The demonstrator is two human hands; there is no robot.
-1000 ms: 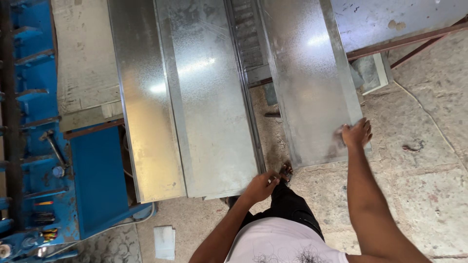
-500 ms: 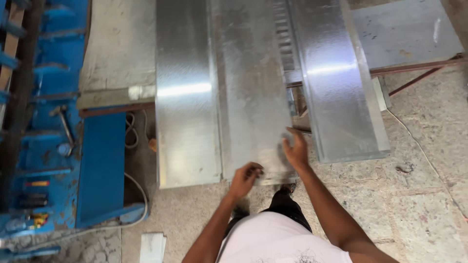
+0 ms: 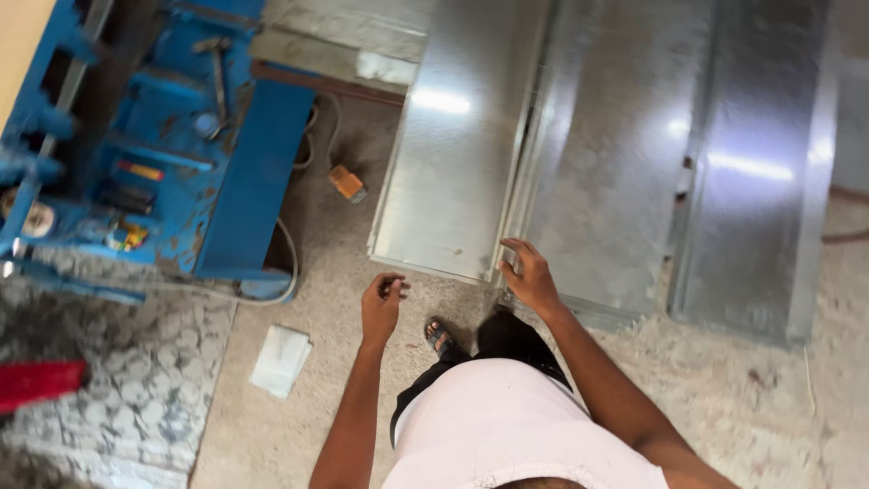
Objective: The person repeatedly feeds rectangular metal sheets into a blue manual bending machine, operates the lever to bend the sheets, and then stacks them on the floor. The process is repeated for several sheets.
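Three long galvanised sheet-metal panels lie side by side on the floor: a left panel point(image 3: 453, 154), a middle panel point(image 3: 606, 181) and a right panel point(image 3: 769, 181). My right hand point(image 3: 528, 276) hovers with fingers apart at the near end of the fold between the left and middle panels; whether it touches the metal I cannot tell. My left hand point(image 3: 382, 306) hangs loosely curled over the concrete floor, just short of the left panel's near edge, and appears to hold nothing.
A blue metal machine point(image 3: 172, 154) with tools on it stands at the left. A small orange object point(image 3: 348, 184) and a cable lie beside it. A white paper point(image 3: 281, 360) rests on the floor. A red object point(image 3: 36, 380) sits far left. My sandalled foot point(image 3: 439, 337) shows below.
The view has swung right, so the panels sit further right in frame. My right hand moved left from the right panel to the seam by the left panel. My left hand came off the sheet edge.
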